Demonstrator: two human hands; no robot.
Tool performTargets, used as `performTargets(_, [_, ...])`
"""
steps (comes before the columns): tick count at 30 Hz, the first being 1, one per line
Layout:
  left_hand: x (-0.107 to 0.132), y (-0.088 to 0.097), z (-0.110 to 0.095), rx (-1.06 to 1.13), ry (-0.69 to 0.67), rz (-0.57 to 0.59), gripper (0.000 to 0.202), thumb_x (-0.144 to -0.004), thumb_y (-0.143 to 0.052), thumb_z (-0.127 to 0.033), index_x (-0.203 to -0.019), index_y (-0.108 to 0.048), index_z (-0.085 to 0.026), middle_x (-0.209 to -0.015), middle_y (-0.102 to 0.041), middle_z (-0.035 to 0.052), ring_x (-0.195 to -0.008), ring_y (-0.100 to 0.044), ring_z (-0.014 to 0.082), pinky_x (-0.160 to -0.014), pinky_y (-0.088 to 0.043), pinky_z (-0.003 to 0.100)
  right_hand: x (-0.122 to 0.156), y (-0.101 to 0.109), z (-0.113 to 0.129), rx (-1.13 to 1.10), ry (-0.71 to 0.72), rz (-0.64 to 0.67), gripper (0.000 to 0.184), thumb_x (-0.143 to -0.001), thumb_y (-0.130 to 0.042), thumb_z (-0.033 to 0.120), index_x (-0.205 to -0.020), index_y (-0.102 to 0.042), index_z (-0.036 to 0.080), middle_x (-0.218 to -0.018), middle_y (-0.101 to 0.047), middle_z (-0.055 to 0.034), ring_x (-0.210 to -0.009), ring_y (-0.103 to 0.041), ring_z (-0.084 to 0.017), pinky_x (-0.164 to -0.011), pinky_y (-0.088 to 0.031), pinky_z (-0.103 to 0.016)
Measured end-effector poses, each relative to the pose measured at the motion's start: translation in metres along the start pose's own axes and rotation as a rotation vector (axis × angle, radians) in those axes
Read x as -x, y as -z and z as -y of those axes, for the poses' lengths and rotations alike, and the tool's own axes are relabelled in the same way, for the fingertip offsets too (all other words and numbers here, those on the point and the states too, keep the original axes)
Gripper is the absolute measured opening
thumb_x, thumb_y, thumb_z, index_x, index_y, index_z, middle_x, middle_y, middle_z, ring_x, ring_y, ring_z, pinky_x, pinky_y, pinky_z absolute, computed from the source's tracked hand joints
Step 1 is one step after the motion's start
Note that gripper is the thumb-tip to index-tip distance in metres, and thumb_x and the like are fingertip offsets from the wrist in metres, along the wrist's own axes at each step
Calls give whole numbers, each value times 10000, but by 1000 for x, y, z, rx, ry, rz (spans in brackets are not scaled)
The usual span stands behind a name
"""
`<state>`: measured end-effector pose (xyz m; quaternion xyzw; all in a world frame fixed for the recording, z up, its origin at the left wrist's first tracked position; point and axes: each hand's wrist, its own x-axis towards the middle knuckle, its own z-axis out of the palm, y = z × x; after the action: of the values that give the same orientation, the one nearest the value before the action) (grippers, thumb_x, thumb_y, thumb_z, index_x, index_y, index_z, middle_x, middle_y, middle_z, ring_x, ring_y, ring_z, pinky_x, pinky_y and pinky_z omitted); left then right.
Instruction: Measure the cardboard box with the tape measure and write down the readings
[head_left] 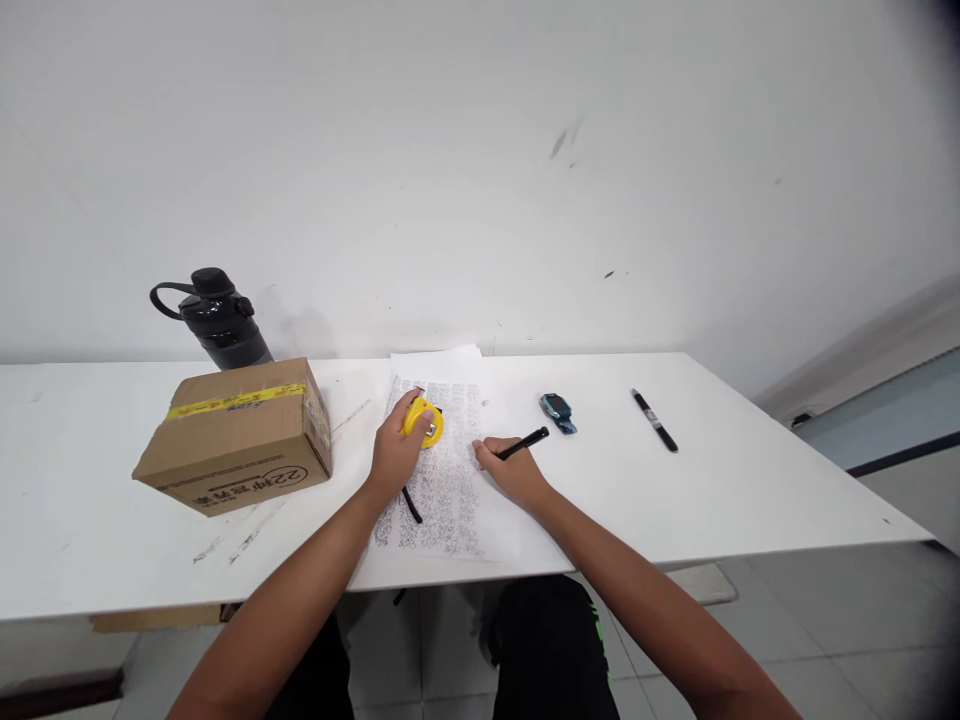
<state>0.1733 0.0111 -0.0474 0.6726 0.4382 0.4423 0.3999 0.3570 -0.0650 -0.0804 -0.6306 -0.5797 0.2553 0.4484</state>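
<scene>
My left hand (395,449) is closed around a yellow tape measure (414,420), its thumb on the near face. A black strap (412,505) hangs from below that hand onto the paper. Beneath both hands lies a sheet of paper (442,500) covered in dense handwriting, with more white paper showing at its far edge. My right hand (516,472) grips a black pen (525,443), its back end pointing up and right. The writing tip is hidden by the fingers, so I cannot tell whether it touches the sheet.
On the left stand a taped cardboard box (236,435) and, behind it, a dark bottle (221,318) with a loop handle. To the right lie a small dark teal device (556,409) and another black pen (654,420). The white table (742,480) meets a wall at the back.
</scene>
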Motion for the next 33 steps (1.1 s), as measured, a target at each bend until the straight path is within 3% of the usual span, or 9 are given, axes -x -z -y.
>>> performTargets(7, [0, -1, 0, 8, 2, -6, 478, -854, -551, -491, -1289, -539, -293, -1281, -579, 38, -1133, -557, 224, -990, -425, 344, 0, 1, 0, -19, -18, 34, 431, -847, -460, 472, -509, -410, 209, -494, -416, 35, -510, -393, -119, -526, -311, -257])
performTargets(10, [0, -1, 0, 22, 3, -13, 470, -850, -556, -488, -1282, -546, -301, -1266, -587, 35, -1129, -556, 228, -985, -429, 351, 1, 1, 0, 5, -33, -48, 432, -848, -452, 472, -510, -389, 211, -493, -394, 38, -504, -367, -116, -515, -295, -258])
performTargets(21, [0, 0, -2, 34, 9, 2, 482, -843, -559, -495, -1283, -544, -296, -1230, -593, 51, -1079, -569, 229, -937, -445, 343, 1, 1, 1, 62, -51, -22, 431, -853, -445, 461, -520, -335, 211, -495, -327, 44, -507, -327, -111, -505, -271, -252])
performTargets(27, [1, 1, -1, 13, 44, -4, 508, -838, -546, -524, -1285, -514, -283, -982, -617, 46, -829, -594, 180, -756, -480, 299, 2, 2, 6, 59, -20, -73, 451, -857, -442, 479, -540, -254, 218, -517, -260, 49, -513, -285, -111, -507, -235, -259])
performTargets(33, [0, -1, 6, 30, 89, -27, 695, -799, -604, -501, -1377, -325, -234, -800, -553, -6, -705, -564, 149, -647, -442, 257, 1, 2, 5, 108, -55, -80, 451, -849, -433, 482, -536, -242, 220, -499, -249, 50, -500, -275, -110, -495, -240, -258])
